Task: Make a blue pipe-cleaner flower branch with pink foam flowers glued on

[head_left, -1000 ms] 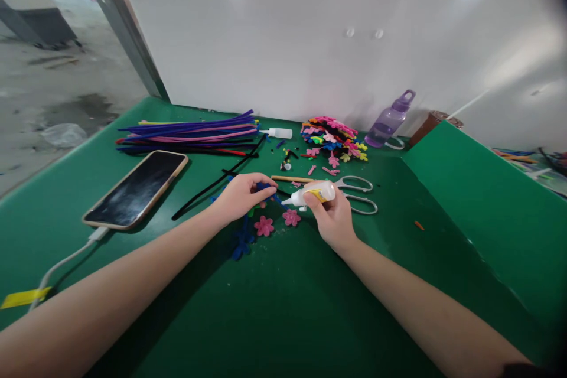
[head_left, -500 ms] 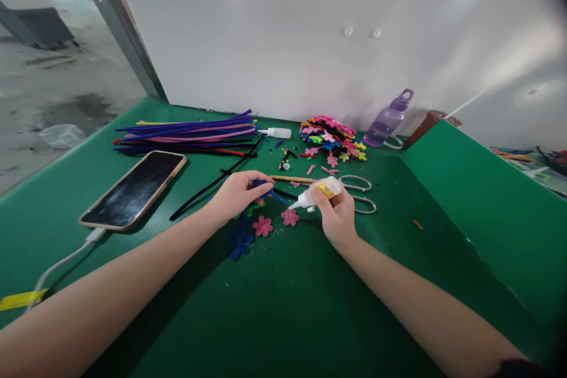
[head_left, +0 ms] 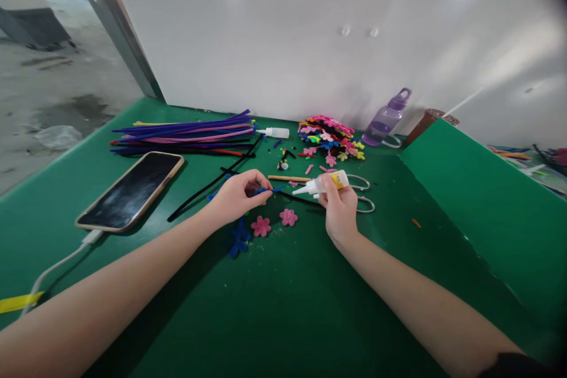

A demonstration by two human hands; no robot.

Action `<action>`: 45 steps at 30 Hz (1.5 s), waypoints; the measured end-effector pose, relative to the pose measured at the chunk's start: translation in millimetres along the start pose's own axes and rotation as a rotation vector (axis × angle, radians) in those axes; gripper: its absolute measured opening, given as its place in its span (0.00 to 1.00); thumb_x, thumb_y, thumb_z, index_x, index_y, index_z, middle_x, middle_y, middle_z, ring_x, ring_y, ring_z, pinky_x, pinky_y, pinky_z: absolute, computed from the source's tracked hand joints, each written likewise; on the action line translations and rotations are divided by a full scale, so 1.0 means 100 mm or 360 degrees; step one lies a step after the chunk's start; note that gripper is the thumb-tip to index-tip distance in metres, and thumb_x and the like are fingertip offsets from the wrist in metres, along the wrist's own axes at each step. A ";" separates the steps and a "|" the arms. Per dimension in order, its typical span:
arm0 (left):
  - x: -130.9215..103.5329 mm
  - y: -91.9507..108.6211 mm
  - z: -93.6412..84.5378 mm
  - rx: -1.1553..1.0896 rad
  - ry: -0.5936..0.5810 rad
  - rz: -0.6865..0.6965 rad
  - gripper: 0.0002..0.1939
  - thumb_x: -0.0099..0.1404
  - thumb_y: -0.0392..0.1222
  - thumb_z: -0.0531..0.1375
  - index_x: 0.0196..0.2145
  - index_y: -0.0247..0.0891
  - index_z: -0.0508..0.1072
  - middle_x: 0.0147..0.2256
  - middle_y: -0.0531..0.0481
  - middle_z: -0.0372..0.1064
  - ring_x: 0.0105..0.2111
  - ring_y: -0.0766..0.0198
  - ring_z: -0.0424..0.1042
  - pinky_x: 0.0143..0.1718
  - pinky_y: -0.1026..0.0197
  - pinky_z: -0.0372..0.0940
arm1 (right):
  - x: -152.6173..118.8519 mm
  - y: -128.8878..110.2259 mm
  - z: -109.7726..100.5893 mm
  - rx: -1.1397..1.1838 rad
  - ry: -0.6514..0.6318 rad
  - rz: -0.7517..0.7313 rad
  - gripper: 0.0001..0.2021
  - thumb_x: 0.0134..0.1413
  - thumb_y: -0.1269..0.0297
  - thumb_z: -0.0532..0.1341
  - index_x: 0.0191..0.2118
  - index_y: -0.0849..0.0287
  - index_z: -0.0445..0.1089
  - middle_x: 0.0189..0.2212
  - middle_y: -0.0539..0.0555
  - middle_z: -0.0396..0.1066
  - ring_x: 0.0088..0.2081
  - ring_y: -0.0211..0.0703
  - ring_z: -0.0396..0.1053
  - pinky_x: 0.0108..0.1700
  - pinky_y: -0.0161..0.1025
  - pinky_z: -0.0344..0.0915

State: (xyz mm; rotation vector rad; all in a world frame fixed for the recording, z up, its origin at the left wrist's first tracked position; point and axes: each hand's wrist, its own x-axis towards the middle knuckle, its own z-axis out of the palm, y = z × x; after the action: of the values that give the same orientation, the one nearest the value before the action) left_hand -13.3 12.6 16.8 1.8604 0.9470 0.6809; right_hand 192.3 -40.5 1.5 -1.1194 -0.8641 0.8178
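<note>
My left hand (head_left: 244,192) pinches a blue pipe cleaner piece (head_left: 275,189), whose end pokes out past my fingertips to the right. In my right hand (head_left: 340,207) is a small white glue bottle (head_left: 334,181) with a yellow label, its nozzle aimed left and slightly down. A gap separates the nozzle tip from the blue piece. Below lie two pink fuzzy flowers, one pink flower (head_left: 289,217) on the right and another pink flower (head_left: 261,226) to its left. Blue fuzzy shapes (head_left: 240,238) rest under my left wrist, partly hidden by it.
A phone (head_left: 130,192) with a charging cable lies left. Behind are a bundle of pipe cleaners (head_left: 190,132), a second glue bottle (head_left: 278,133), a heap of fuzzy flowers (head_left: 328,136) and a purple water bottle (head_left: 387,121). Scissors (head_left: 365,205) lie behind my right hand; a green panel (head_left: 478,218) borders the right.
The glue bottle has lifted away from the right pink flower and tipped flatter. My left hand has turned the blue piece so that its end points more to the right.
</note>
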 end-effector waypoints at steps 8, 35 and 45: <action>-0.03 -0.06 0.04 0.0615 0.0015 0.0427 0.04 0.60 0.39 0.54 0.29 0.38 0.61 0.35 0.50 0.70 0.35 0.65 0.69 0.38 0.61 0.64 | 0.02 0.03 0.00 0.0022 0.0007 0.0024 0.13 0.48 0.53 0.61 0.30 0.59 0.65 0.19 0.44 0.52 0.17 0.28 0.46 0.17 0.31 0.44; -0.03 -0.06 0.07 0.0596 0.0043 0.0605 0.04 0.61 0.39 0.55 0.34 0.39 0.69 0.35 0.50 0.70 0.37 0.65 0.69 0.41 0.62 0.63 | 0.03 0.02 0.00 -0.0025 -0.0027 0.0038 0.13 0.49 0.52 0.60 0.29 0.58 0.63 0.17 0.43 0.48 0.17 0.30 0.44 0.17 0.33 0.43; 0.01 -0.07 0.14 0.0741 -0.0131 0.0919 0.10 0.65 0.36 0.49 0.31 0.38 0.69 0.34 0.47 0.71 0.39 0.63 0.68 0.45 0.56 0.61 | 0.03 0.02 0.00 -0.0053 0.0043 0.0046 0.13 0.48 0.53 0.60 0.29 0.58 0.63 0.17 0.43 0.52 0.16 0.30 0.48 0.17 0.31 0.47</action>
State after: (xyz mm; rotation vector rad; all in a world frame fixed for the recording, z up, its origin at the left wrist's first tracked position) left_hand -4.7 8.6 4.6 2.6007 0.5316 0.7524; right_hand 193.5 -36.8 0.0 -1.1720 -0.8432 0.8130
